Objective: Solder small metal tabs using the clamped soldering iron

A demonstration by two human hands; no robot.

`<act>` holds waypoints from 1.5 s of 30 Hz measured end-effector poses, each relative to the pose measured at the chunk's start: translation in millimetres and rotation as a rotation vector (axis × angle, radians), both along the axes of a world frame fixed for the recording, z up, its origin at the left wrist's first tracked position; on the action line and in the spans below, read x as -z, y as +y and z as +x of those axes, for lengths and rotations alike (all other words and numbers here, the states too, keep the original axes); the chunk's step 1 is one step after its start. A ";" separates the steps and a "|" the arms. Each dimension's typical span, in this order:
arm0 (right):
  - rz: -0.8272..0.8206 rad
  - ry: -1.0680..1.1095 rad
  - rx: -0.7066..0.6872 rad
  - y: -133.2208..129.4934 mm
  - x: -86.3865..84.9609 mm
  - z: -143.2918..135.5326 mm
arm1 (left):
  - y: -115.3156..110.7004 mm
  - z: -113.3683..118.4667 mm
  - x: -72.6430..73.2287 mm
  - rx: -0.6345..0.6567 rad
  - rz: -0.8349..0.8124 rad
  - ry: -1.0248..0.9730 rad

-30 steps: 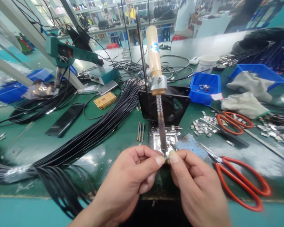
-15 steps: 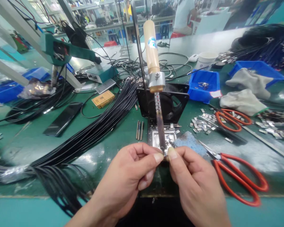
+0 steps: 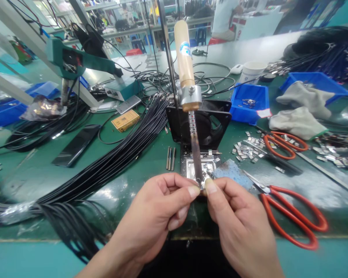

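Observation:
My left hand (image 3: 165, 208) and my right hand (image 3: 237, 220) face each other at the tip of an upright soldering iron (image 3: 186, 58), which is clamped by its wooden handle. Thumb and fingers of each hand are pinched together. What they hold is too small and too hidden to name. Just behind the fingertips lies a small metal tray (image 3: 191, 166) with silvery bits in it. A blue sponge (image 3: 233, 173) touches the tray's right side. Behind the iron leans a black fan (image 3: 176, 123).
Black cables (image 3: 104, 166) run along the left, beside a phone (image 3: 77, 146) and a yellow box (image 3: 125, 120). Red-handled scissors (image 3: 298, 216) lie close to my right hand. Farther back are a blue bin (image 3: 246, 110), gloves (image 3: 297, 122) and small metal pieces (image 3: 248, 148). A person sits in the background.
Both hands keep their pinch at the iron's tip, almost unmoved. The view has shifted very slightly.

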State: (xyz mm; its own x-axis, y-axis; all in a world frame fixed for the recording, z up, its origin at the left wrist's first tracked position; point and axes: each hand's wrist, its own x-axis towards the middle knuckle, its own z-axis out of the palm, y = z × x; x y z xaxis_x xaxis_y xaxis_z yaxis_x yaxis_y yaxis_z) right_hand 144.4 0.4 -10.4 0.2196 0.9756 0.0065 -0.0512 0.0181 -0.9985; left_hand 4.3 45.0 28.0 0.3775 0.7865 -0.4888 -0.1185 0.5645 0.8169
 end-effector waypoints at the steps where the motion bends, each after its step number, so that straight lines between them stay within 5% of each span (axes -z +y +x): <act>1: -0.001 -0.001 0.001 0.2 -0.1 -0.1 | 0.3 0.0 0.1 0.003 0.003 -0.007; 45: -0.014 -0.039 0.012 -1.7 1.4 0.0 | 7.9 -1.5 -5.1 0.026 -0.025 -0.016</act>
